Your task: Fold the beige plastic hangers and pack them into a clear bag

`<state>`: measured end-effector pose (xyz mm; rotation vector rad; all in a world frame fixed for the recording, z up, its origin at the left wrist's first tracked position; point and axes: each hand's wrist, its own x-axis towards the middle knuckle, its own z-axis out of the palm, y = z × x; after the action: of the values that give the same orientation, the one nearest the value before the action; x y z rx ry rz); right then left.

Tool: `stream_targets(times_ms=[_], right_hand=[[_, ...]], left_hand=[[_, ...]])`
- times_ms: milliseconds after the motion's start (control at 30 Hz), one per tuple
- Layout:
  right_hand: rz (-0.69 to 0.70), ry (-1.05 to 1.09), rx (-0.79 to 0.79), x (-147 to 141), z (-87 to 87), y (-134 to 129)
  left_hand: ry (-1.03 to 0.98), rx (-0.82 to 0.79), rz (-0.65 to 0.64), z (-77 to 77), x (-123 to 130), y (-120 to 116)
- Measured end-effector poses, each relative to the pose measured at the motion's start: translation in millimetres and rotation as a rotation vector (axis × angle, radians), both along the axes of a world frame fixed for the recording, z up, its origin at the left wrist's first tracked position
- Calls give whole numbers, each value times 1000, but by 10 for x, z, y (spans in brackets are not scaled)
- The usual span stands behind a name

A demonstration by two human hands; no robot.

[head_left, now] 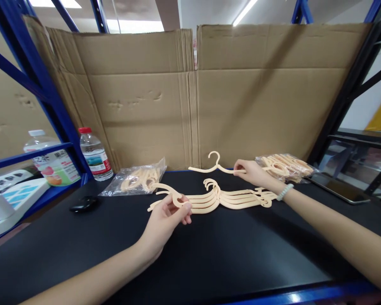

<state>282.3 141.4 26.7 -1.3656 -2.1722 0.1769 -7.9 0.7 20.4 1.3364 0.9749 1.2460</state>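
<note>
My left hand (171, 216) is closed, pinching the rounded end of a curved beige plastic hanger piece (163, 186) between thumb and fingers. Farther back, my right hand (250, 173) grips one arm of a beige clothes hanger (214, 165), whose hook points up. Between and below the hands, several matching hangers (206, 205) lie overlapped on the black table (190, 254), hooks to the back. The left ends of this row are partly hidden behind my left hand. A pale beaded bracelet (285, 192) circles my right wrist.
A clear bag of beige pieces (136, 180) lies back left; another bagged bundle (284, 165) is behind my right wrist. A black mouse (84, 204), a red-capped bottle (95, 154) and a dark flat device (338, 188) are at the sides. Cardboard panels (146, 106) stand behind.
</note>
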Motion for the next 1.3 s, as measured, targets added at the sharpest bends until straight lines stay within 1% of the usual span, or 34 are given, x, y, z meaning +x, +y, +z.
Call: stream_targets(times_ms=[100, 167, 233, 300, 400, 467, 567, 700, 900, 1000, 1100, 1300], right_hand=[[7, 52, 56, 150, 138, -264], [55, 83, 69, 220, 173, -456], [144, 106, 102, 253, 159, -626], [211, 120, 146, 251, 116, -760], [267, 126, 187, 199, 50, -898], [298, 135, 206, 155, 22, -960], [318, 152, 224, 115, -1, -1010], [288, 151, 262, 123, -29, -1010], [300, 144, 361, 119, -60, -981], [298, 136, 385, 102, -56, -991], [279, 117, 443, 88, -58, -1012], [269, 109, 527, 44, -105, -1037]], left_hand=[[-4, 25, 13, 39, -90, 39], [-8, 35, 2, 40, -149, 81], [-33, 24, -5, 25, -189, 124], [-101, -18, -5, 3, -206, 156], [-205, -85, -33, -27, -206, 154], [-226, -98, -67, -39, -203, 124], [-234, -83, -130, -42, -200, 73], [-267, -73, -181, -29, -190, 55], [-298, -165, -293, -26, -205, 76], [-303, -183, -294, -34, -214, 77], [-290, -203, -273, -41, -217, 76], [-308, -229, -225, -41, -215, 68]])
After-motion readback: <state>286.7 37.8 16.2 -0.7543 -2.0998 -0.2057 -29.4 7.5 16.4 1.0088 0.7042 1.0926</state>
